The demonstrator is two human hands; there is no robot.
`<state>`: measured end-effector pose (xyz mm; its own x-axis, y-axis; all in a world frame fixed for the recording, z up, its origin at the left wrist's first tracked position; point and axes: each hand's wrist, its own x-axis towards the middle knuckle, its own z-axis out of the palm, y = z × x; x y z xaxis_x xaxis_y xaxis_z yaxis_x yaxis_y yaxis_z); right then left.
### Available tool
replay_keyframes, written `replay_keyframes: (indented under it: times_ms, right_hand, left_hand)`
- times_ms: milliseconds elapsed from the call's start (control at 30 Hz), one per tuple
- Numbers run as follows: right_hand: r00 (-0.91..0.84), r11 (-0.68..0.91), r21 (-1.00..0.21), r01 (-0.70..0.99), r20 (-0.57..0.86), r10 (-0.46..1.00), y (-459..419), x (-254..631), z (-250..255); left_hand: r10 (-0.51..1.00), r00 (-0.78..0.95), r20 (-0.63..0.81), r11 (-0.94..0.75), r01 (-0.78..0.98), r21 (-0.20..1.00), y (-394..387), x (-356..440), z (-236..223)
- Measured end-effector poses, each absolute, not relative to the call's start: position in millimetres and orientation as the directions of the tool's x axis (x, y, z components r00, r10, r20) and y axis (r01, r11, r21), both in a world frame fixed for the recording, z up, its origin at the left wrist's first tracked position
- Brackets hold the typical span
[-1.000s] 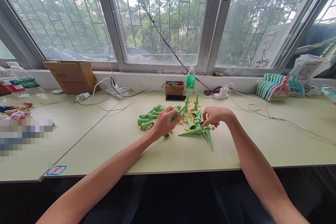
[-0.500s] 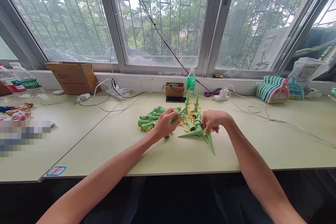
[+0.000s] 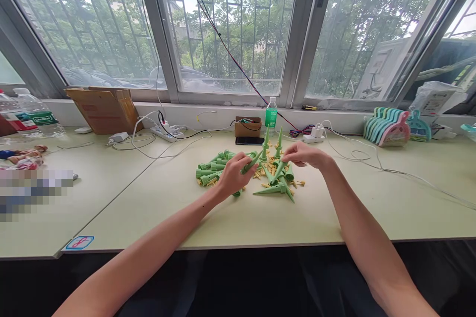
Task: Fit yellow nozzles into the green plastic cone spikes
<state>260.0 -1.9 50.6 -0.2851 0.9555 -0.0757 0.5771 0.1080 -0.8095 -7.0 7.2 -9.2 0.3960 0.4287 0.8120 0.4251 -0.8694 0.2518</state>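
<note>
My left hand is closed around a green plastic spike, its point tilted up and to the right. With thumb and fingers, my right hand pinches another green spike over the loose heap. Below it lie more green spikes, pointing various ways. Small yellow pegs are scattered among and around them. Two green spikes stand upright behind the heap, points up. Several green hollow spikes are piled to the left of my left hand.
A green-labelled bottle, a small cardboard box and a black phone are at the back. White cables cross the table on the right. Pastel hangers stand at the far right, and a carton at the back left.
My right hand has risen from the heap and shifted slightly back, lifting a spike that pointed toward the front edge. My left hand stays nearly still with its spike.
</note>
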Motion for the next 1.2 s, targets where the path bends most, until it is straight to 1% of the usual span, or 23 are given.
replay_keyframes:
  times_ms: [67,133,200,267,333,400,500,600,667,767,800,867,933,1033,1133,1200]
  right_hand:
    - [-0.112,0.083,-0.822,0.563,0.023,0.993,6.4,252.3,39.4]
    - [0.096,0.000,-0.805,0.593,0.071,0.993,12.1,241.2,29.0]
    - [0.196,-0.058,-0.749,0.660,0.097,0.976,14.0,230.2,21.7]
    - [0.244,-0.077,-0.654,0.752,0.168,0.955,12.8,221.1,17.5]
    - [0.326,-0.113,-0.560,0.821,0.297,0.898,10.5,214.0,14.8]
    - [0.326,-0.103,-0.494,0.864,0.391,0.861,8.9,208.6,12.6]
    - [0.293,-0.090,-0.425,0.901,0.442,0.848,10.0,206.2,10.1]
    - [0.356,-0.165,-0.399,0.902,0.468,0.809,15.6,217.6,8.4]
    - [0.411,-0.228,-0.403,0.886,0.460,0.787,21.3,234.1,6.3]
    - [0.482,-0.334,-0.387,0.859,0.393,0.783,30.2,266.0,-0.9]
    - [0.513,-0.382,-0.377,0.844,0.357,0.781,32.7,276.2,-4.3]
    - [0.512,-0.416,-0.351,0.839,0.246,0.823,36.9,292.7,-11.6]
    - [0.492,-0.412,-0.343,0.844,0.189,0.850,39.9,302.2,-18.2]
    - [0.445,-0.378,-0.332,0.864,0.154,0.882,43.3,302.9,-24.1]
    - [0.401,-0.337,-0.334,0.880,0.143,0.905,44.8,291.7,-24.0]
    - [0.369,-0.297,-0.342,0.891,0.167,0.914,43.3,279.5,-20.5]
  left_hand:
    - [0.434,0.392,0.811,-0.866,0.430,0.256,7.2,-7.1,-9.1]
    - [0.441,0.390,0.808,-0.863,0.433,0.262,6.8,-7.0,-9.2]
    - [0.452,0.391,0.802,-0.859,0.433,0.273,6.0,-6.6,-9.4]
    - [0.467,0.400,0.789,-0.855,0.432,0.287,5.0,-5.7,-10.0]
    - [0.482,0.410,0.774,-0.850,0.433,0.299,4.4,-4.7,-10.7]
    - [0.495,0.411,0.765,-0.844,0.438,0.310,4.3,-3.8,-11.4]
    - [0.506,0.392,0.768,-0.833,0.451,0.319,5.1,-2.9,-12.3]
    - [0.503,0.384,0.775,-0.833,0.453,0.316,5.7,-2.7,-13.1]
    - [0.505,0.391,0.769,-0.834,0.451,0.318,5.4,-2.7,-13.5]
    - [0.515,0.401,0.758,-0.830,0.455,0.323,4.5,-2.4,-13.8]
    - [0.515,0.402,0.757,-0.829,0.457,0.322,4.2,-2.2,-13.8]
    - [0.514,0.399,0.759,-0.830,0.457,0.321,3.9,-2.0,-13.8]
    - [0.512,0.398,0.762,-0.831,0.455,0.320,3.9,-1.9,-13.8]
    - [0.512,0.398,0.761,-0.831,0.456,0.320,4.2,-2.1,-14.0]
    - [0.518,0.399,0.757,-0.828,0.455,0.326,4.3,-2.5,-14.1]
    - [0.519,0.400,0.755,-0.829,0.452,0.330,4.3,-2.5,-14.0]
